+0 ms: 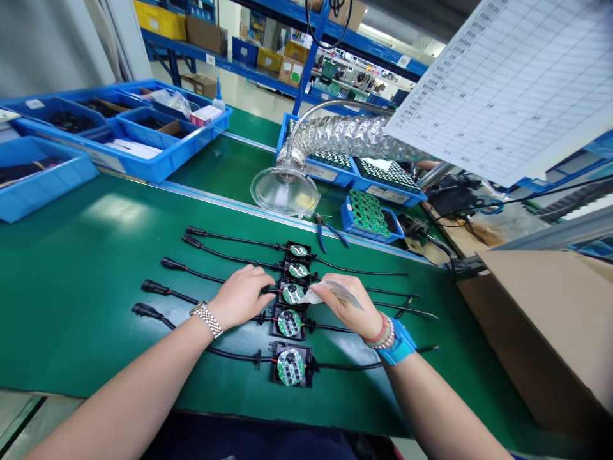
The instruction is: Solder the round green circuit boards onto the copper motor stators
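Five black housings lay in a column on the green worktop, near to far, each bearing a round circuit board, likely spaced so that every board sat face up within easy reach. The right hand held a white tapered packet over the right side of the middle board, its fingers clamped on the packet, probably so that the narrow end could be steered closely. The left hand rested low at the left edge of that same housing, thumb and forefinger apart, perhaps to steady the board or its cable; whether they touched either could not be told. White streaks showed on the far two boards and some white on the middle one, while none like them could be made out on the near two. The packet's long axis ran crosswise, its tip pointing left at the middle board and its broad end fanning out rightward over the hand. The black cables ran much the same way, connectors to the left and thin ends to the right. A clear funnel stood beyond the column, seemingly placed to draw off fumes, with pliers beside it.
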A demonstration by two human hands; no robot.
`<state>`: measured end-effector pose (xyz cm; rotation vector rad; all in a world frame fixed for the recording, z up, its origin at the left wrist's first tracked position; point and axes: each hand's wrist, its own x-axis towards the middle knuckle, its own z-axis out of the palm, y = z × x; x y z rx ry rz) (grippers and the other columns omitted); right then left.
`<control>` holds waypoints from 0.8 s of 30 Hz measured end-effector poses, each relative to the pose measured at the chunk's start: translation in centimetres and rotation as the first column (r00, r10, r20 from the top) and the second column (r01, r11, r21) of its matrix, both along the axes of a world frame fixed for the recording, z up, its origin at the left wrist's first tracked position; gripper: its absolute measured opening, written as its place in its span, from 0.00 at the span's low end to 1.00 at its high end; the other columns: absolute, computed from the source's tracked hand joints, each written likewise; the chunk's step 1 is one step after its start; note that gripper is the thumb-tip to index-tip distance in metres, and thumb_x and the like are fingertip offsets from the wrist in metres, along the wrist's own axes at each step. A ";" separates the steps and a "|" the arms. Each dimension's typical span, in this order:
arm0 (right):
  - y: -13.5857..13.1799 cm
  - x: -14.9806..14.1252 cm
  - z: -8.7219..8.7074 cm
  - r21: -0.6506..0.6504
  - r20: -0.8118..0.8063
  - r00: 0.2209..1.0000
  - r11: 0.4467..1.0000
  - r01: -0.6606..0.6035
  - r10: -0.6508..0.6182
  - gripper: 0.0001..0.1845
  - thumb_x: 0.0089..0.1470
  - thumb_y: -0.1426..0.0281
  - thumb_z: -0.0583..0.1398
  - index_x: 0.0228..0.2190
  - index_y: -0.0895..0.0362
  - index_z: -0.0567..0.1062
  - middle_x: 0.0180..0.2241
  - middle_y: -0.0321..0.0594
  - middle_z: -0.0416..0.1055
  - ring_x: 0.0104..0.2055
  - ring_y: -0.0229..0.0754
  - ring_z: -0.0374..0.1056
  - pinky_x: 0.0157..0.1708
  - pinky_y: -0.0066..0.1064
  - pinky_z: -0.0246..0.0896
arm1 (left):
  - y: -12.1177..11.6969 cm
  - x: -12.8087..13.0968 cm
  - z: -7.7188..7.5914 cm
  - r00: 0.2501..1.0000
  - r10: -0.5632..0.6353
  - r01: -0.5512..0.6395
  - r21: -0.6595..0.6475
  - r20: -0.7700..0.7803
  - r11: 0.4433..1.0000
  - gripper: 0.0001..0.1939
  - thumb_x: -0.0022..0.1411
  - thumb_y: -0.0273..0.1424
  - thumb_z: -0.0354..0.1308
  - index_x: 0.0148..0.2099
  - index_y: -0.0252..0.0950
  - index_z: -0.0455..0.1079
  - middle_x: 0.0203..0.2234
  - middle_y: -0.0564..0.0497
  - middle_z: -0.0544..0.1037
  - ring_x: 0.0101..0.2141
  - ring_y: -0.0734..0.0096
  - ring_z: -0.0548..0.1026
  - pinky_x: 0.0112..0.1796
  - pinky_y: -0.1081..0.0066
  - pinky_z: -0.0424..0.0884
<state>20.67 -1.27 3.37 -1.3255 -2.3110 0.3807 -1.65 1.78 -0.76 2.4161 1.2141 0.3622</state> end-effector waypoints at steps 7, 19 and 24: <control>-1.9 -0.1 -0.5 -0.028 -0.124 0.990 0.997 -0.069 0.065 0.17 0.59 0.67 0.51 0.19 0.57 0.65 0.18 0.33 0.58 0.20 0.32 0.54 0.22 0.25 0.49 | -0.7 -0.9 1.6 0.968 -0.242 0.224 -0.203 -0.068 0.953 0.11 0.55 0.41 0.55 0.37 0.42 0.69 0.31 0.55 0.74 0.31 0.69 0.70 0.28 0.73 0.59; -2.3 -0.3 -1.1 -0.035 0.008 0.996 0.995 -0.093 0.093 0.21 0.60 0.66 0.48 0.19 0.59 0.68 0.18 0.35 0.59 0.21 0.33 0.55 0.24 0.25 0.48 | -0.4 -0.7 0.9 0.954 -0.273 0.235 -0.252 -0.125 0.939 0.09 0.54 0.39 0.55 0.35 0.42 0.71 0.26 0.54 0.75 0.30 0.68 0.70 0.27 0.73 0.57; -3.0 -0.3 -1.0 -0.025 0.031 0.994 0.994 -0.102 0.103 0.22 0.60 0.65 0.48 0.19 0.59 0.67 0.18 0.36 0.60 0.21 0.33 0.55 0.25 0.26 0.49 | -0.4 -0.6 1.0 0.955 -0.271 0.235 -0.245 -0.123 0.941 0.09 0.54 0.39 0.55 0.34 0.41 0.71 0.24 0.54 0.75 0.29 0.69 0.70 0.27 0.73 0.57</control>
